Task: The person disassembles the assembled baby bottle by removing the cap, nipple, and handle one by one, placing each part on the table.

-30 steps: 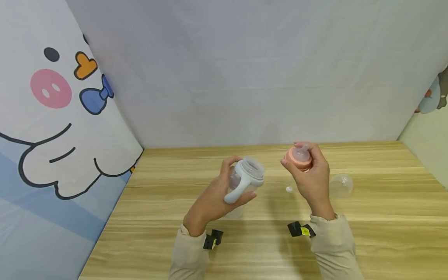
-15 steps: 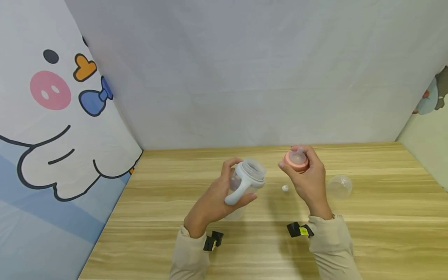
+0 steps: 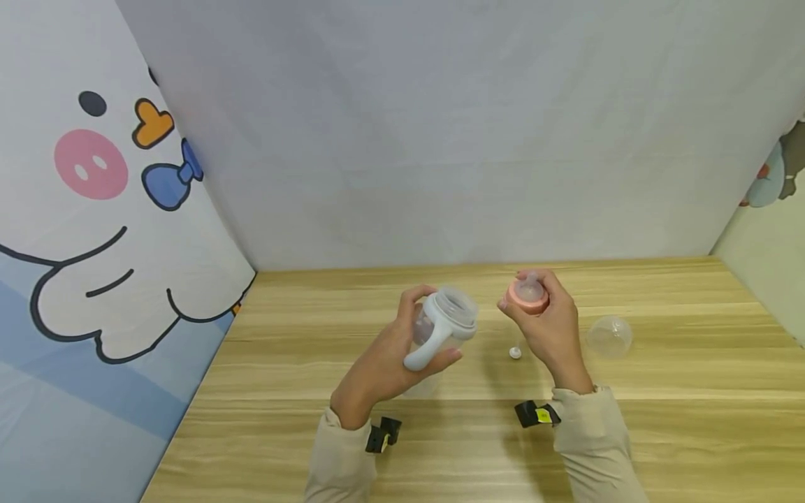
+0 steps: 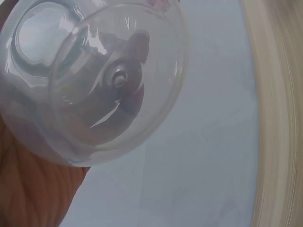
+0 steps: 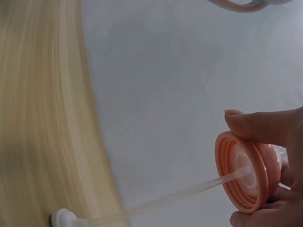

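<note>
In the head view my left hand (image 3: 380, 356) grips a clear baby bottle (image 3: 454, 344). Its light grey-blue handle collar (image 3: 440, 325) faces up and its uncovered mouth tilts to the right. From the left wrist view the see-through bottle base (image 4: 113, 109) fills the upper left. My right hand (image 3: 556, 332) pinches the salmon-pink screw ring (image 3: 514, 299), with a clear teat (image 3: 530, 286) rising from it. Below the ring, a thin translucent straw (image 5: 180, 195) hangs in the right wrist view, ending in a white weight (image 5: 63, 218). Bottle and ring are apart.
A clear dome cap (image 3: 609, 337) lies on the wood-grain table (image 3: 692, 391), right of my right hand. A pale cloth wall (image 3: 478, 140) rises behind the table. On the left hangs a cartoon-printed sheet (image 3: 189, 272). Each sleeve cuff carries a small black device (image 3: 528, 413).
My right hand has moved slightly left and toward me with the ring and teat. The white weight has swung beneath it. The left hand and bottle have hardly moved.
</note>
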`<state>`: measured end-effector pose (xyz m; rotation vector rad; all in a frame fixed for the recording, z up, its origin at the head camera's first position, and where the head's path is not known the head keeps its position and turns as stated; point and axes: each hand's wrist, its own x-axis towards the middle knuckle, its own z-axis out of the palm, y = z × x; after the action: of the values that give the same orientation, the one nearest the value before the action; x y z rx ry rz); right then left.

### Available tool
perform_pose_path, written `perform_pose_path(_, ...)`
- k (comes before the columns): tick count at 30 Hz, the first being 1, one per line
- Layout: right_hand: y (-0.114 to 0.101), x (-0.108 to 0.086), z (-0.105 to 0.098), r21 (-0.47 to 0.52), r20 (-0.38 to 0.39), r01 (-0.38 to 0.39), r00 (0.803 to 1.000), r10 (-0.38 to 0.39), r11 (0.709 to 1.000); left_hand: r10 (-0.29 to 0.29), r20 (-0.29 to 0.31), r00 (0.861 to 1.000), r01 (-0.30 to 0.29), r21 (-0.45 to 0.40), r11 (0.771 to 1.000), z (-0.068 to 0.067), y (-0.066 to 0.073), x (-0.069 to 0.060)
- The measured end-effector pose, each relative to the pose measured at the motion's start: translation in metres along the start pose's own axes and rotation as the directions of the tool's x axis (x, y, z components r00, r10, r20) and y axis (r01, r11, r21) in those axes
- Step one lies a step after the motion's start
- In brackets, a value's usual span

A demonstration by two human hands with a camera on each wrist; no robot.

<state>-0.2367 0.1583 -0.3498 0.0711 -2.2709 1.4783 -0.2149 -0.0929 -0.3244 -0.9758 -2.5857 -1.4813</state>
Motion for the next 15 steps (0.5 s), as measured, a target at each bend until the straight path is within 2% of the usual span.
perform_pose_path(8, 0.007, -0.001, 0.000, -0.072, 0.081, -0.072, 0.994, 0.078, 0.995, -0.003, -0.007, 1.000, 0.003, 0.001, 1.000, 0.000, 0.000, 0.000)
perform_pose_path(15, 0.020, 0.000, 0.001, -0.149, 0.085, -0.114, 0.988, 0.128, 0.982, 0.005, 0.003, 1.000, -0.005, -0.007, 1.000, 0.001, -0.001, 0.001)
